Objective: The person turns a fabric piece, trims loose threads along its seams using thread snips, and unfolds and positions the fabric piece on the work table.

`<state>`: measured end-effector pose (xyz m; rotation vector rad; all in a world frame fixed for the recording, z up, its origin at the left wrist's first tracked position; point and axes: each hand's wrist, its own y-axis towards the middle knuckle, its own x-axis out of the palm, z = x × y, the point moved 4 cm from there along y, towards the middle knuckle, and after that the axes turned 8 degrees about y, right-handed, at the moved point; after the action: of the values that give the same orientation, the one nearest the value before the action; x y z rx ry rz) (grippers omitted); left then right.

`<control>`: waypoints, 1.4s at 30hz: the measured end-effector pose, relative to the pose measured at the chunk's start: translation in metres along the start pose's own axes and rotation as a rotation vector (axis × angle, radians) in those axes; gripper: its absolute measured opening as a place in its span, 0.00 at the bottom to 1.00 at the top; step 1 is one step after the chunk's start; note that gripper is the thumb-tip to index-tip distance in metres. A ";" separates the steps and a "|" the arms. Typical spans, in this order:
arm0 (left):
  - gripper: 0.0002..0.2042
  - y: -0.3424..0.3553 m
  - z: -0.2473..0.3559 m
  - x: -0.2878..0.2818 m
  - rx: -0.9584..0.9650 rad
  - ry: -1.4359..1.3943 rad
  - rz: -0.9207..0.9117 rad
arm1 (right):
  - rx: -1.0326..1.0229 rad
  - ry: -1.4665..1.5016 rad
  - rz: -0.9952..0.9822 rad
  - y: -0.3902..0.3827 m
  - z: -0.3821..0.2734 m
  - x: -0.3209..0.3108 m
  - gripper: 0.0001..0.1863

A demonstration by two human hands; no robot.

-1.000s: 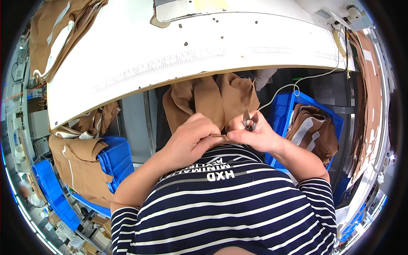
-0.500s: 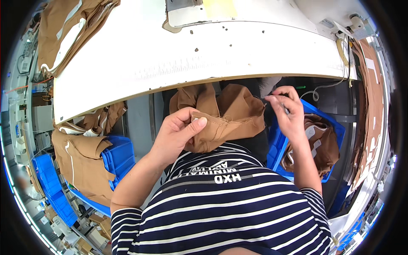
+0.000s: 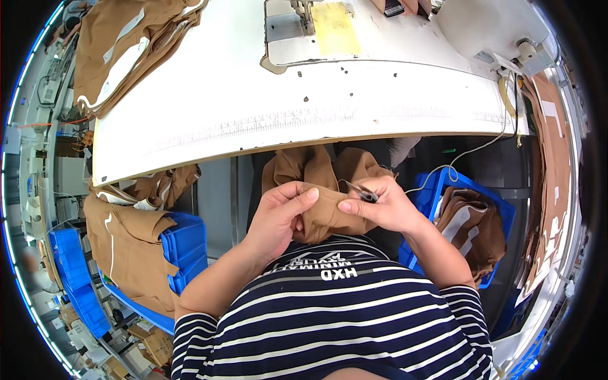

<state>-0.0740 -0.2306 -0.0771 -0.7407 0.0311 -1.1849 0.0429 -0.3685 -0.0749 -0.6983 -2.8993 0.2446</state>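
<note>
A piece of brown cloth point(image 3: 328, 218) with a stitched edge is stretched between my two hands over my lap. My left hand point(image 3: 276, 218) pinches its left part, thumb on top. My right hand point(image 3: 391, 208) is closed around small dark metal thread snips point(image 3: 365, 194), its thumb pressing on the cloth as well. The snips' tip points left, just above the cloth edge. More of the brown cloth bunches up behind, below the table edge; how far it reaches under there is hidden.
Ahead is a white sewing table point(image 3: 253, 126) with a sewing machine point(image 3: 307, 19) on it. Brown cut pieces point(image 3: 126, 57) lie at its left corner. Blue crates point(image 3: 185, 244) with brown cloth stand left, and another blue crate point(image 3: 500, 218) right. A thin cable point(image 3: 465, 154) hangs at right.
My right hand has come left and down onto the cloth, bringing the snips to its edge. My left hand still grips the cloth. The view has tilted up, showing more of the machine.
</note>
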 end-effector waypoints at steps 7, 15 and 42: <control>0.11 0.009 0.004 0.008 0.011 -0.043 0.013 | -0.529 -0.407 0.324 0.000 -0.051 -0.003 0.11; 0.09 0.010 0.012 0.020 0.044 -0.028 -0.040 | -0.494 -0.470 0.122 0.008 -0.042 -0.003 0.10; 0.09 0.016 0.011 0.011 0.008 -0.173 -0.035 | -0.493 -0.592 0.382 -0.003 -0.043 -0.028 0.11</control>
<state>-0.0526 -0.2316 -0.0737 -0.8367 -0.1308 -1.1500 0.0743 -0.3784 -0.0353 -1.4871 -3.3861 -0.2944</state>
